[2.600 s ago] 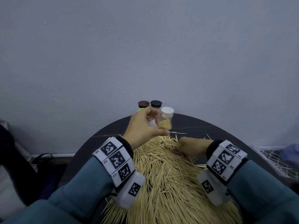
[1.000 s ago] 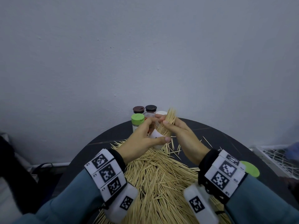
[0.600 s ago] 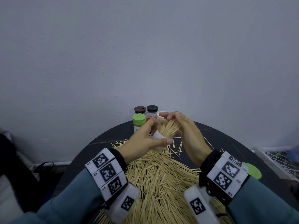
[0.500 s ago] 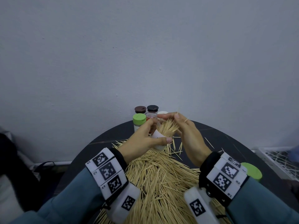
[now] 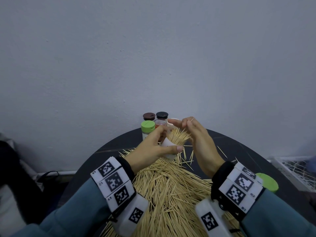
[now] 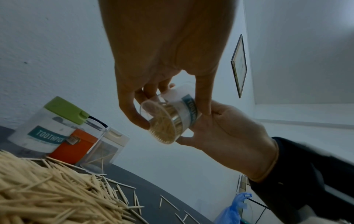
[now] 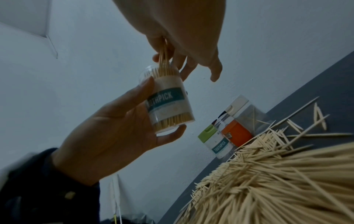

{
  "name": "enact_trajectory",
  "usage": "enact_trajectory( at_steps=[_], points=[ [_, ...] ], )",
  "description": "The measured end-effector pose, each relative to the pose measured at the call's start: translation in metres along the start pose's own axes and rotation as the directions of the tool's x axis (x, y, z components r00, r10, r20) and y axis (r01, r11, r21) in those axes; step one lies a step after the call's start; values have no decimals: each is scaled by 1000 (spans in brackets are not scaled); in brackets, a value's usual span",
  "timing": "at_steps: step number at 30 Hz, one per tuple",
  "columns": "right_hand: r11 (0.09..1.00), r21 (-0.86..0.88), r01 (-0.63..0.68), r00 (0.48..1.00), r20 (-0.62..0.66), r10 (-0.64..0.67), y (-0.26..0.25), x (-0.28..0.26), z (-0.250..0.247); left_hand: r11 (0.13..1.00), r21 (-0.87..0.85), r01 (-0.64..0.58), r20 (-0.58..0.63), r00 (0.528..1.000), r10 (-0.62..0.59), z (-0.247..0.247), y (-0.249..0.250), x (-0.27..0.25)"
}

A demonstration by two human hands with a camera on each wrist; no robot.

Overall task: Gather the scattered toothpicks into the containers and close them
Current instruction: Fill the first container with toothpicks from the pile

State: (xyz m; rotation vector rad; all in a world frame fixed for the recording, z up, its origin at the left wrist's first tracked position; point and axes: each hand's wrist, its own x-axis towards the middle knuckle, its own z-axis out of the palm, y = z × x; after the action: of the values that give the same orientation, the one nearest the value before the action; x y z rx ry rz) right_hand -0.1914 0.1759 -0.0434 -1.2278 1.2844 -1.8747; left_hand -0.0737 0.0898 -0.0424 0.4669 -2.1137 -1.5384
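A round dark table (image 5: 242,151) carries a big heap of loose toothpicks (image 5: 171,190) across its middle and near edge. Closed toothpick containers (image 5: 148,129) stand clustered at its far edge, and a green lid (image 5: 267,182) lies near its right edge

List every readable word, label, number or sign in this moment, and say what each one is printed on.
"TOOTHPICK", partly covered so it reads "OTHPICK": teal band on the clear container held in the left hand.
"TOOTHPICK", cut to "TOOTHPICI" in the left wrist view: teal label on the green-lidded container standing on the table.
Finer print under both labels: too blurred to read.
Small digits beside the black-and-white wrist markers: too small to read.
Orange container: no readable text.
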Motion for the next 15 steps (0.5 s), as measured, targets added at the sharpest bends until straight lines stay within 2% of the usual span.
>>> enact_trajectory(
  at_steps=[3,8,15],
  points=[
    [996,-66,-54,998,33,56,6,-1,3,1000,1,-11,-16,1000,11,-2,-1,0],
    [993,-105,-57,998,-14,56,2,1,-1,1000,-5,-3,-17,1000,3,-5,-1,2],
    [991,-8,-135,990,-34,134,8,1,-2,1000,-21,-9,-20,1000,9,-5,-1,2]
  ],
)
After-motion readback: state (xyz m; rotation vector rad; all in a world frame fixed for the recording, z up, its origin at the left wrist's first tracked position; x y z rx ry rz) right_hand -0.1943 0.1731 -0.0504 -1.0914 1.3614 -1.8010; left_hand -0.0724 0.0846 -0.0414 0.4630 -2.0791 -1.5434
